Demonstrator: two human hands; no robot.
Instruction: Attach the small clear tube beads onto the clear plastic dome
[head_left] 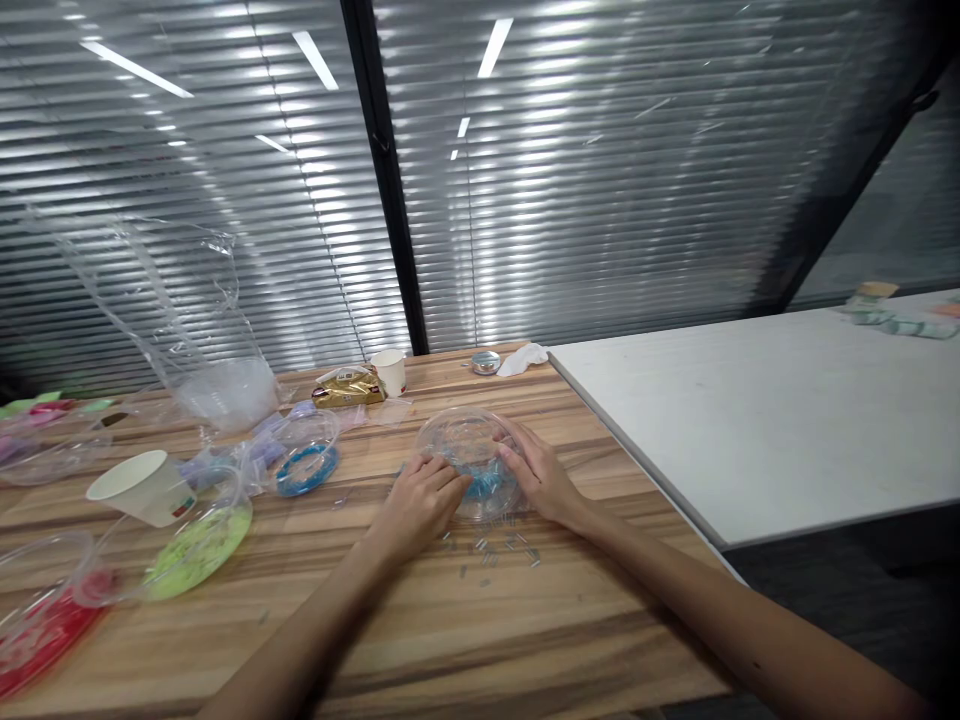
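A clear round plastic container (469, 422) stands on the wooden table (480, 650), with blue pieces (486, 484) inside it. My left hand (429, 497) is at its left side, fingers curled together over the rim near the blue pieces; what they pinch, if anything, is too small to make out. On the right side, my right hand (541, 478) lies against the container wall, its thumb and fingers apart around the rim. Several small clear tube-like bits (487, 550) are scattered on the wood just in front of the container.
To the left are containers with blue rings (307, 470), green pieces (199, 552) and red pieces (45, 640), a tilted paper cup (146, 487) and a clear bag (225, 392). Behind stand a gold packet (348, 388), another cup (390, 372) and a tin (485, 362). A white table (772, 410) adjoins at right.
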